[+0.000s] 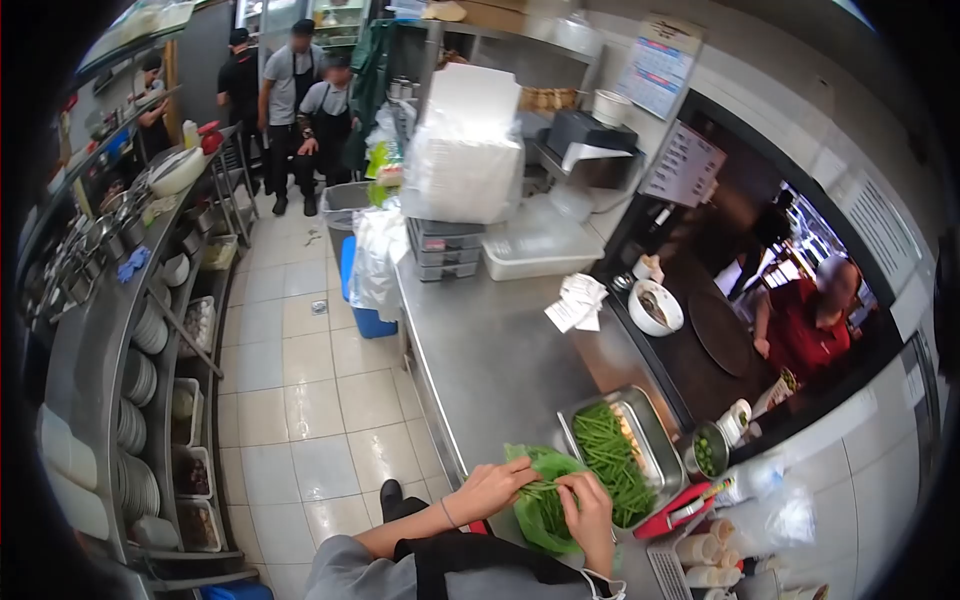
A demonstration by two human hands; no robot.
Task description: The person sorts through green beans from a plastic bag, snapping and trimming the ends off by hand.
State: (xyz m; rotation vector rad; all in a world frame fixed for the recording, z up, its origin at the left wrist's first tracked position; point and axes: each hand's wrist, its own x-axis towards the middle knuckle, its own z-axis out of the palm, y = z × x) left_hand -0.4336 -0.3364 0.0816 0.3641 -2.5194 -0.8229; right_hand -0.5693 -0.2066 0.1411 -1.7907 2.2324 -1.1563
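My left hand (494, 492) is closed, its fingers pinched on green beans over a thin green plastic bag (552, 538). Close beside it, my right hand (588, 512) pinches at the same thin green pieces; exactly how many each hand holds is too small to make out. The bag lies open and crumpled at the counter's near edge, under both hands. Right behind it, a metal tray (660, 425) holds a heap of long green beans (605, 448), with a row of small pale pieces along its far side.
The steel counter (490, 350) carries paper slips (577, 303), a plastic tub (540, 255) and wrapped white boxes (465, 150). A red-handled item (672, 512) and a metal pot (707, 450) stand right of the tray. Several people stand beyond the tiled aisle (310, 390); another is behind the hatch.
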